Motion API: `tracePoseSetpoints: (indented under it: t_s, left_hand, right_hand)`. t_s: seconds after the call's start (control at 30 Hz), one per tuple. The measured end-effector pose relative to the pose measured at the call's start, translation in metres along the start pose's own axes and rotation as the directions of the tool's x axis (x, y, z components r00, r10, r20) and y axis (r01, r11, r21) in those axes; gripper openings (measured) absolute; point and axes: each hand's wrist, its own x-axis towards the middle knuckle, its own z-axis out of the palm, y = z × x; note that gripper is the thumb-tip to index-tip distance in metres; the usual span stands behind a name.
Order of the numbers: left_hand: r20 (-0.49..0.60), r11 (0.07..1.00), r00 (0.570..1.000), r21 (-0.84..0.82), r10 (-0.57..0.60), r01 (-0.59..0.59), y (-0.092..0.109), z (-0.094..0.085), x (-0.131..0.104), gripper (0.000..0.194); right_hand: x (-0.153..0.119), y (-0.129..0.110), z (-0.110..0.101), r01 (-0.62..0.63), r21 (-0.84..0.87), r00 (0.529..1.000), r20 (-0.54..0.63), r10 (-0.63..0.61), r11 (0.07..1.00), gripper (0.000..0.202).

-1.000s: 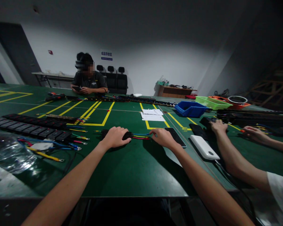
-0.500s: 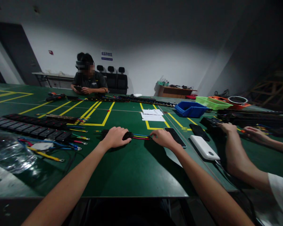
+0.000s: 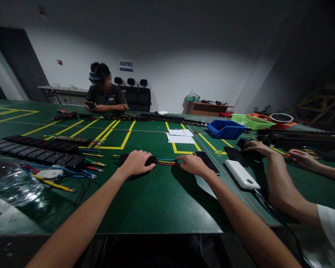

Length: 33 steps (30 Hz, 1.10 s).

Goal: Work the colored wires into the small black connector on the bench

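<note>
My left hand [image 3: 136, 162] is wrapped over a black block-shaped housing [image 3: 150, 161] lying on the green table, fingers closed around it. From its right end run several coloured wires [image 3: 166, 162], blue, yellow and red among them. At their far ends is my right hand [image 3: 192, 164], its index finger extended at the wire tips and the other fingers curled. What lies under its fingertips is partly hidden. A dark-screened phone [image 3: 208, 162] rests just beyond that hand.
To the left lie rows of black modules [image 3: 44, 154], cables with ring lugs [image 3: 58, 185] and a clear plastic bottle [image 3: 13, 184]. A white power bank [image 3: 241, 175], a blue bin [image 3: 226, 129] and a co-worker's arm [image 3: 284, 182] occupy the right. Another person [image 3: 107, 96] sits opposite.
My right index finger has straightened and lifted slightly at the wire ends. My left hand stays put. The co-worker's hand on the right has shifted over a dark object.
</note>
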Motion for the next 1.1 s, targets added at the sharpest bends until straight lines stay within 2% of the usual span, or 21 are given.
tracePoseSetpoints:
  t_s: [0.13,0.27,0.37,0.53,0.77,1.1]
  left_hand:
    - [0.000,1.000,1.000,0.009,-0.002,0.002,0.0005,-0.0006,0.0003,0.051]
    - [0.003,1.000,1.000,0.012,-0.009,0.009,0.0010,-0.0001,0.0007,0.050]
    - [-0.001,1.000,1.000,0.012,-0.009,0.009,0.0010,0.0005,0.0006,0.049]
    - [-0.009,1.000,1.000,0.014,-0.005,0.005,0.0008,0.0007,0.0006,0.049]
    - [0.003,1.000,1.000,0.015,-0.002,0.002,0.0011,-0.0007,0.0005,0.050]
    - [0.006,0.999,1.000,0.031,0.005,-0.005,0.0014,-0.0014,0.0009,0.049]
  right_hand:
    - [0.0016,-0.0002,-0.0020,-0.057,0.047,0.996,-0.059,0.059,0.997,0.033]
    - [0.0015,0.0001,-0.0031,-0.143,0.070,0.978,-0.143,0.151,0.987,0.032]
    - [0.0014,0.0003,-0.0025,-0.115,0.081,0.984,-0.126,0.124,0.990,0.033]
    - [0.0022,0.0009,0.0000,-0.062,0.051,0.997,-0.031,0.063,0.997,0.037]
    - [0.0023,0.0022,0.0007,-0.047,0.038,0.999,0.003,0.047,0.998,0.043]
    - [0.0016,0.0031,0.0004,0.008,0.085,1.000,-0.025,-0.006,0.996,0.023]
